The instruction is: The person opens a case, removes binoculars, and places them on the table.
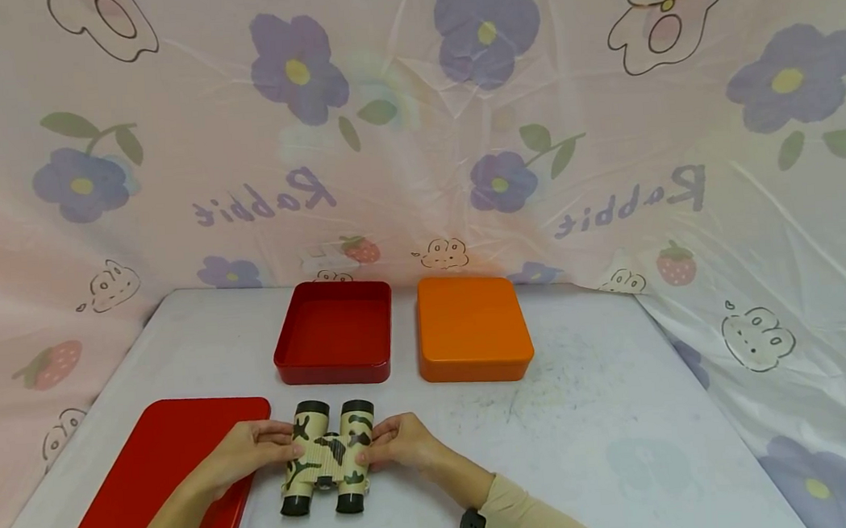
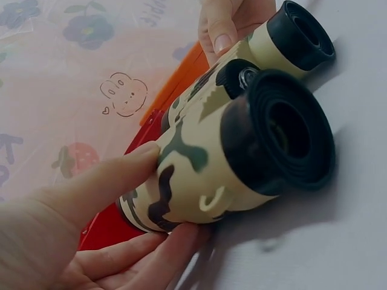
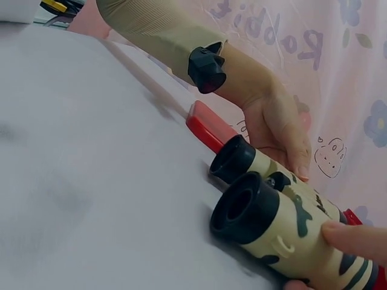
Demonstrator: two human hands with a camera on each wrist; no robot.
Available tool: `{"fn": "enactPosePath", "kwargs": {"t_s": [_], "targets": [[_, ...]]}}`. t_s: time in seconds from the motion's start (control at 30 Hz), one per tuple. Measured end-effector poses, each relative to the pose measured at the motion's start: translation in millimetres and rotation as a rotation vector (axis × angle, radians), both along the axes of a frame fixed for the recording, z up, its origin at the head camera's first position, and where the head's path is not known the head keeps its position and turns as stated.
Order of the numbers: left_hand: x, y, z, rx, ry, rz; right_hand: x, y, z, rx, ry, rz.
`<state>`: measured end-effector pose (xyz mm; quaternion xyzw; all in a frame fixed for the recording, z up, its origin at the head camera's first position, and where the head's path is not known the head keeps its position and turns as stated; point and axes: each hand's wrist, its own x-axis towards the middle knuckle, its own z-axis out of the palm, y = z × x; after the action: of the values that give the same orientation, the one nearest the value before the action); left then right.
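Camouflage-patterned binoculars (image 1: pixel 329 455) lie between my two hands near the front of the table, their black eyepieces toward me. My left hand (image 1: pixel 246 456) grips the left barrel, thumb on top and fingers along the side, as the left wrist view shows with the binoculars (image 2: pixel 187 157) up close. On the other barrel my right hand (image 1: pixel 408 442) pinches with thumb and fingers. The right wrist view shows the binoculars (image 3: pixel 290 223) with part of the right thumb on the barrel. Whether they touch the table I cannot tell.
A red lid (image 1: pixel 166 465) lies under my left forearm. Behind the binoculars stands an open red box (image 1: pixel 335 374), with an orange box (image 1: pixel 474 333) to its right. The white table (image 1: pixel 586 432) meets a printed curtain (image 1: pixel 401 136) at its far edge.
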<state>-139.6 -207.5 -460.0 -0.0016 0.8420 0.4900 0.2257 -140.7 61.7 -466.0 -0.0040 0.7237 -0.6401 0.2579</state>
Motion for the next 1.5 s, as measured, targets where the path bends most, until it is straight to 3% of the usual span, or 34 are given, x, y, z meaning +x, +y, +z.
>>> {"fn": "enactPosePath", "kwargs": {"t_s": [0.5,0.8,1.1,1.5], "targets": [[1.0,-3,-1.1,0.015,0.027,-0.048,-0.8,0,-3.1,0.016,0.014,0.019],[-0.6,-9,9.1,0.016,0.106,-0.096,0.8,3,0.3,0.027,0.011,0.039],[-1.4,-9,20.1,-0.002,0.142,-0.090,-4.8,12,3.2,0.005,0.046,0.074],[-5.5,8,37.8,0.022,0.199,-0.103,-8.1,26,16.9,0.031,0.098,0.059]]}}
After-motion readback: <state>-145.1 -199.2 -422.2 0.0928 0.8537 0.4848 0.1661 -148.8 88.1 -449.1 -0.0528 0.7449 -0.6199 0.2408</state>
